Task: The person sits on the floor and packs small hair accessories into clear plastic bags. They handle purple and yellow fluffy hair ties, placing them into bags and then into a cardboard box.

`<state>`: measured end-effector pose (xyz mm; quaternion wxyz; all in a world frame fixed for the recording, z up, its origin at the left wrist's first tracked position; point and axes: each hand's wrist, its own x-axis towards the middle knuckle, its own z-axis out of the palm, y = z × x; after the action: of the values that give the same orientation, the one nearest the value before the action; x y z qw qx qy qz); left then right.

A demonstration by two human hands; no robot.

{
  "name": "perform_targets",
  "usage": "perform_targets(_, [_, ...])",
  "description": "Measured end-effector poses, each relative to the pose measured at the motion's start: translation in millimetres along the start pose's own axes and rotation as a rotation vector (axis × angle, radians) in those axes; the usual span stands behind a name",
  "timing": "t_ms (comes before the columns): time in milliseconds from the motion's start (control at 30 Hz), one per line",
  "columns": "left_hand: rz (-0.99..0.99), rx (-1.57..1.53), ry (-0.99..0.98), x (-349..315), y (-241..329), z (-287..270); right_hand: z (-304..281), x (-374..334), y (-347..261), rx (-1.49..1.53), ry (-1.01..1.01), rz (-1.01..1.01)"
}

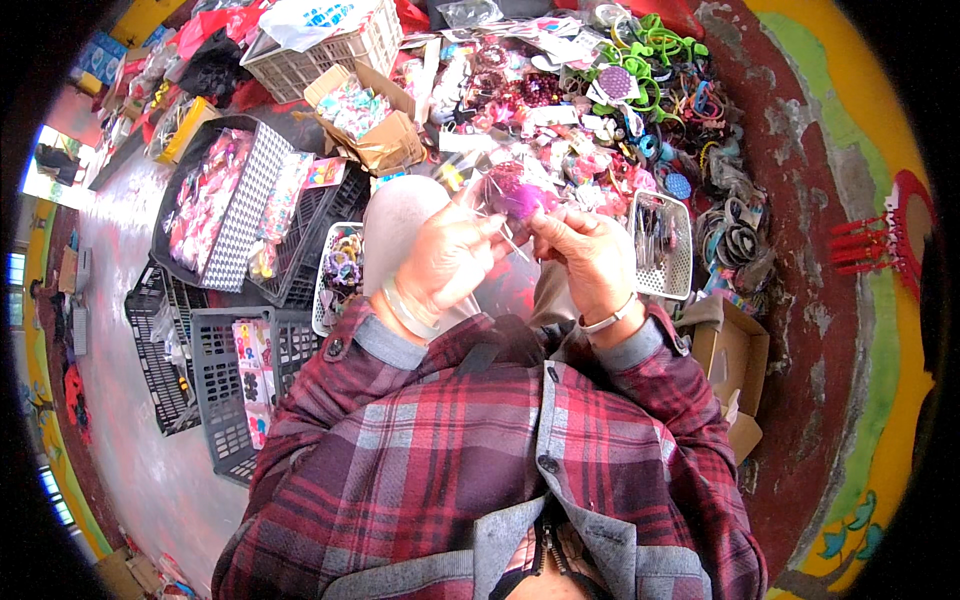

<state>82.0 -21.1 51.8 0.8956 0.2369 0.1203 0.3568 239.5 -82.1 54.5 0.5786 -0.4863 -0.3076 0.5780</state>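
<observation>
Above my lap, my right hand (592, 262) is closed in a pinch at the lower edge of a bright purple, fluffy-looking piece (540, 201). Its exact kind does not show. Beside it my left hand (445, 255) has thumb and fingertips pressed together on a thin pale strip (514, 243), which slants down between the two hands. Clear, shiny film shows around the left fingertips and blurs into the heap behind. Right behind the purple piece lie dark red beaded or sequined pieces (507, 177).
A heap of hair accessories (600, 150) spreads ahead, with green headbands (660, 45) at its far right. White baskets (664, 290) flank my knees. An open cardboard box (402, 135) stands ahead left. Dark crates (225, 335) stand left, another carton (745, 340) right.
</observation>
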Motion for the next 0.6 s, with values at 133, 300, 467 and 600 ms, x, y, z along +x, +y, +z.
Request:
perform_targets(133, [-0.098,0.052,0.026,1,9,0,-11,3,-3,-0.047,0.087,0.014])
perform_targets(300, [-0.251,0.275,0.059,-3,13,-20,-17,3,-6,-0.083,0.024,0.072])
perform_targets(467, [-0.183,0.233,0.111,-2,5,-7,-28,6,-3,-0.072,0.021,0.156])
perform_targets(600, [-0.201,0.130,0.133,0,-1,-8,-25,6,5,0.019,0.068,0.113])
